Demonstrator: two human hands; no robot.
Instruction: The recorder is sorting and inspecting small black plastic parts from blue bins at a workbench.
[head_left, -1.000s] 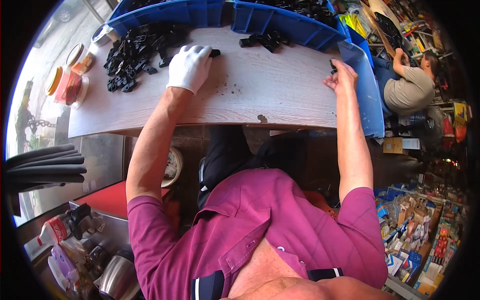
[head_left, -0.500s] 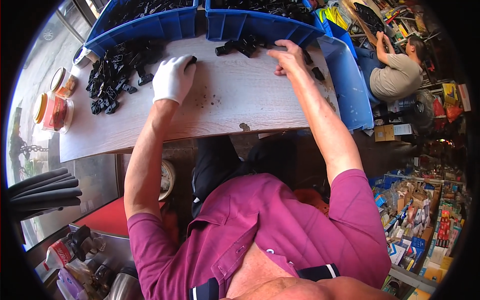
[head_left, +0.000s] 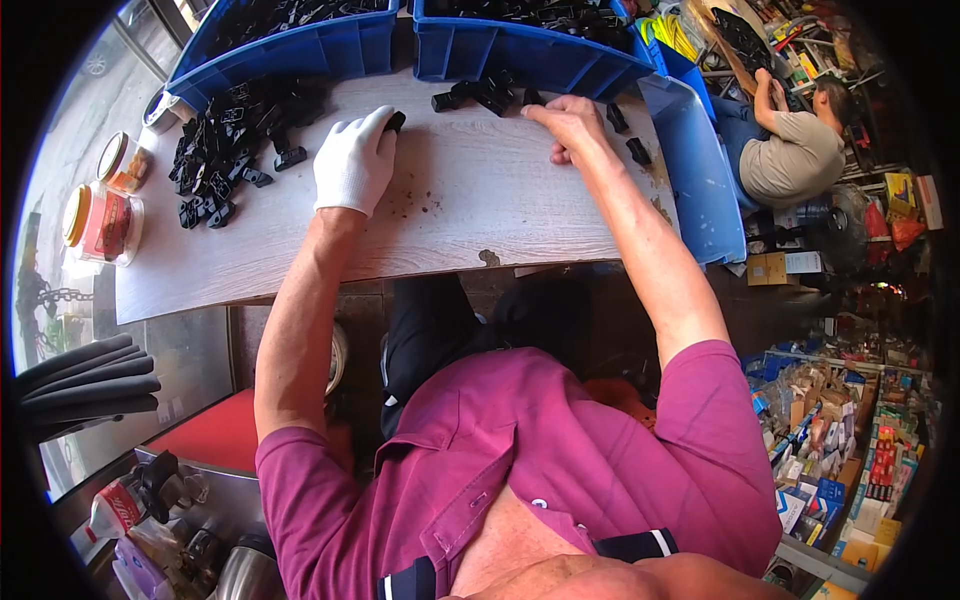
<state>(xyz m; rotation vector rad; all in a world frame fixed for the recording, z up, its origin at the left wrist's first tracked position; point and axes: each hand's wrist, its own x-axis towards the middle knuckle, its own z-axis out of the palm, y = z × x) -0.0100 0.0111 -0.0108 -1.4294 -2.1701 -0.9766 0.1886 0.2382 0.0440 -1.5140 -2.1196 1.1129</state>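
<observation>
My left hand [head_left: 352,165], in a white knit glove, is closed around a small black plastic part [head_left: 397,121], whose end shows past the fingertips. My bare right hand [head_left: 572,130] hovers over the table's right half, index finger stretched out and thumb apart from it. Just beyond that fingertip lies a black plastic piece [head_left: 531,97]; whether they touch I cannot tell. A small cluster of black parts [head_left: 488,95] sits left of it. A large heap of similar black parts [head_left: 222,150] spreads to the left of my gloved hand.
Two blue bins [head_left: 300,52] [head_left: 520,55] full of black parts line the table's far edge. Two more black pieces [head_left: 638,151] lie by the right edge, beside a blue plastic tub [head_left: 705,175]. Lidded jars [head_left: 103,222] stand at left. Another person [head_left: 795,150] sits at far right.
My right hand has moved slightly down and drawn its spread fingers closer together. My left hand has shifted a little to the right, still holding the black part.
</observation>
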